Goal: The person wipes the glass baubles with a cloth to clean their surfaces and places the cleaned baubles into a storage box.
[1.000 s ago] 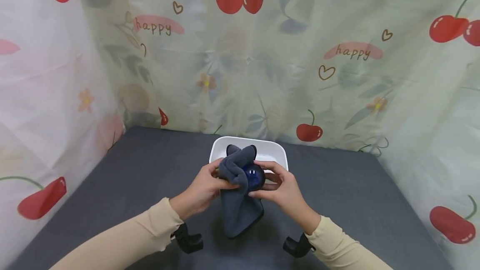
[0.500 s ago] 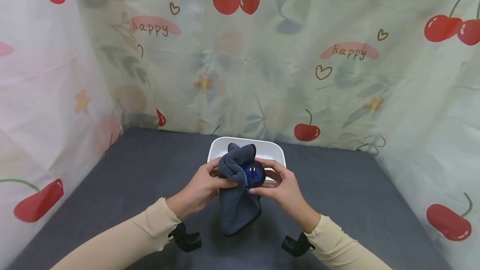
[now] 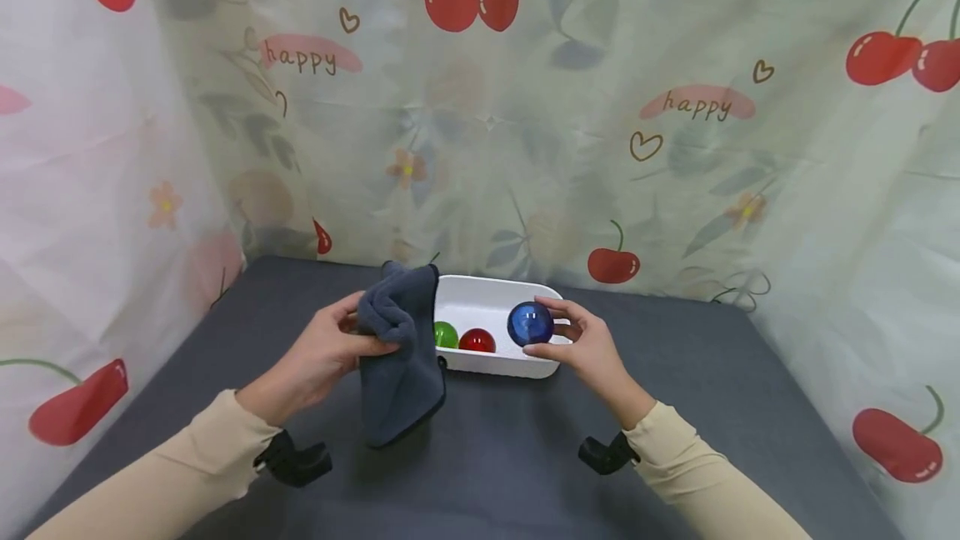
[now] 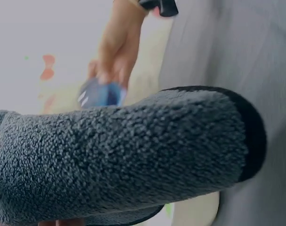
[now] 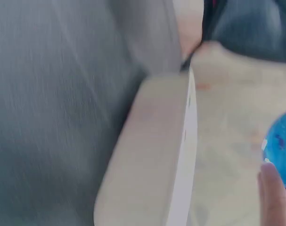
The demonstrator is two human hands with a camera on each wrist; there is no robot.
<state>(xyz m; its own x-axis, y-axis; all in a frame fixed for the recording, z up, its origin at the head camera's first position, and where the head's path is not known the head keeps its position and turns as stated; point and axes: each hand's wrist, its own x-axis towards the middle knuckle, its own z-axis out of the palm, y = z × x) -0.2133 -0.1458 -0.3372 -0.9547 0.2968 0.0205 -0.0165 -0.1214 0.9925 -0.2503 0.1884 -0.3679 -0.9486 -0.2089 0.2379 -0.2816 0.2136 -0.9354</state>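
My left hand (image 3: 318,357) pinches a dark grey cloth (image 3: 401,357) with black edging, which hangs down left of the white tray (image 3: 498,365). The same cloth (image 4: 119,155) fills much of the left wrist view. My right hand (image 3: 588,348) holds a clear blue ball (image 3: 530,324) by thumb and fingertips, over the right part of the tray. In the right wrist view the blue ball (image 5: 281,150) shows at the right edge, with a fingertip on it. Inside the tray lie a red ball (image 3: 477,341) and a green ball (image 3: 446,334), the green one partly hidden by the cloth.
A dark grey table surface (image 3: 480,473) spreads around the tray. Patterned curtains (image 3: 487,148) with cherries stand behind it and at both sides. Black wrist mounts (image 3: 296,461) hang beneath the sleeves.
The cloth has come off the blue ball and moved left with my left hand. My right hand has carried the ball slightly right and up. The red and green balls have come into view.
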